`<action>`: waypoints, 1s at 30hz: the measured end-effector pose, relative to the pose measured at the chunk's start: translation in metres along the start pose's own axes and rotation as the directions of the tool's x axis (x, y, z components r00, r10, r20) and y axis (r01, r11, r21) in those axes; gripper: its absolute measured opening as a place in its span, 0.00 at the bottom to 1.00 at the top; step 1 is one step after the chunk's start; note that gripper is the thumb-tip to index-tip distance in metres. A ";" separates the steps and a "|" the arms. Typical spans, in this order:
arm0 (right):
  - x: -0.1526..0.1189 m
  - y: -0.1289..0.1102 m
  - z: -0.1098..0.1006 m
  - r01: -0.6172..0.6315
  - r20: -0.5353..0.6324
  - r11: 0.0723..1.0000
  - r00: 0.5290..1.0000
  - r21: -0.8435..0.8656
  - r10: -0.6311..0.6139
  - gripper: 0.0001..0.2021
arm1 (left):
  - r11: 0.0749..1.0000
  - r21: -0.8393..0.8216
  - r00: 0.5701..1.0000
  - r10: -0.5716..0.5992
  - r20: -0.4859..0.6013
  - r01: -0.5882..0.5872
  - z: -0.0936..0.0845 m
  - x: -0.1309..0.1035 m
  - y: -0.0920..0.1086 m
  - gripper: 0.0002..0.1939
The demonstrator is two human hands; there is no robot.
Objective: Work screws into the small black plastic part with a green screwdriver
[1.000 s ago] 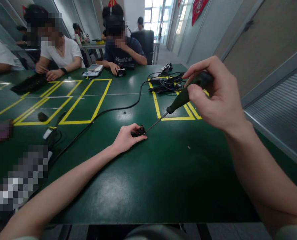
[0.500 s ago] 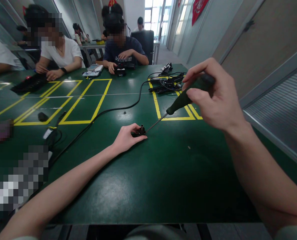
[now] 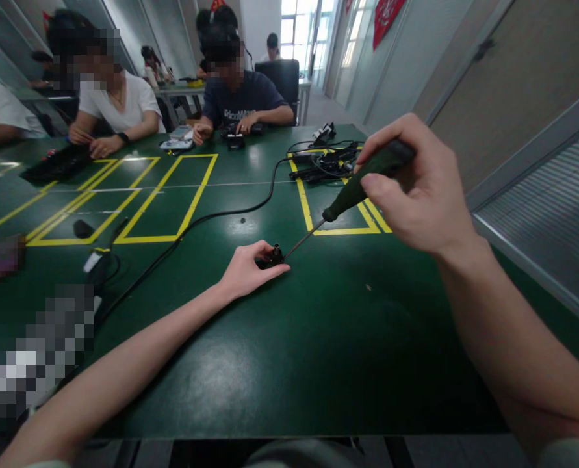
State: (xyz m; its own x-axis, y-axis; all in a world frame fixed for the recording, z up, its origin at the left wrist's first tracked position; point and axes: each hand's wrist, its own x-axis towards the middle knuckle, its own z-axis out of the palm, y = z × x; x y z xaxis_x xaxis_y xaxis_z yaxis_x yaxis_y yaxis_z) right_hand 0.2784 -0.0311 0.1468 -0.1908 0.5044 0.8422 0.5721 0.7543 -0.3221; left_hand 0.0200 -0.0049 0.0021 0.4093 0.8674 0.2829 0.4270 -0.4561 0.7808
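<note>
My left hand (image 3: pixel 250 270) rests on the green table and grips a small black part (image 3: pixel 276 255) between thumb and fingers. A short metal post stands up from the part; its underside is hidden by my fingers. My right hand (image 3: pixel 416 182) is closed around the dark green handle of a screwdriver (image 3: pixel 352 194). The screwdriver slants down to the left, and its thin shaft ends at the right side of the black part. Whether the tip sits in a screw is too small to tell.
A black cable (image 3: pixel 221 213) runs across the green table (image 3: pixel 308 364), marked with yellow tape (image 3: pixel 147 239). Black parts and cables (image 3: pixel 325 166) lie in a heap beyond my right hand. Across the table, a person in a dark shirt (image 3: pixel 250 97) and one in white (image 3: pixel 123 97) handle black items.
My hands, the screwdriver and the black part hold nearly the same position. Across the table, the person in the dark shirt has lowered one hand to the black device and moved the other hand left.
</note>
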 end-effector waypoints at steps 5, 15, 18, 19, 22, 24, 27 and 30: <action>-0.001 -0.001 0.002 0.016 0.000 1.000 1.000 0.011 -0.016 0.04 | 0.999 -0.029 0.999 -0.025 -0.028 0.025 0.003 0.000 0.004 0.11; 0.000 0.007 0.000 0.008 -0.339 0.999 0.941 -0.040 -0.021 0.02 | 0.997 -0.052 0.998 -0.056 -0.034 0.055 0.002 -0.001 0.001 0.13; 0.000 0.006 0.000 0.004 -0.315 1.000 0.949 -0.031 -0.014 0.02 | 0.994 -0.078 0.997 -0.074 -0.027 0.072 0.002 -0.002 -0.001 0.15; 0.000 0.006 0.000 0.007 -0.307 0.999 0.952 -0.033 -0.016 0.02 | 0.993 -0.090 0.996 -0.078 -0.031 0.075 0.002 -0.002 -0.001 0.18; 0.000 0.007 0.000 0.009 -0.300 0.999 0.954 -0.043 -0.022 0.02 | 0.992 -0.104 0.996 -0.074 -0.055 0.068 0.000 -0.003 -0.003 0.39; 0.001 0.009 -0.001 0.014 -0.307 0.999 0.951 -0.050 -0.028 0.02 | 0.996 -0.079 0.999 -0.036 -0.030 0.033 -0.003 -0.002 -0.004 0.52; 0.001 0.010 0.000 0.019 -0.312 0.998 0.949 -0.059 -0.037 0.02 | 0.993 -0.106 0.989 0.063 0.130 -0.049 -0.009 0.001 -0.007 0.49; 0.001 0.008 0.000 0.030 -0.308 0.997 0.950 -0.070 -0.050 0.02 | 0.981 -0.190 0.963 0.087 0.255 -0.039 -0.012 0.004 -0.011 0.27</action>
State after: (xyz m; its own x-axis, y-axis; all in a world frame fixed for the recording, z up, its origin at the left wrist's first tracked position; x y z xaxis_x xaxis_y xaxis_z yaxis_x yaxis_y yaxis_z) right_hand 0.2832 -0.0246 0.1452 0.0358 0.3117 0.9495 0.6203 0.7380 -0.2657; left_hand 0.0076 0.0061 0.0016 0.6368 0.7450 0.1987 0.2496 -0.4430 0.8611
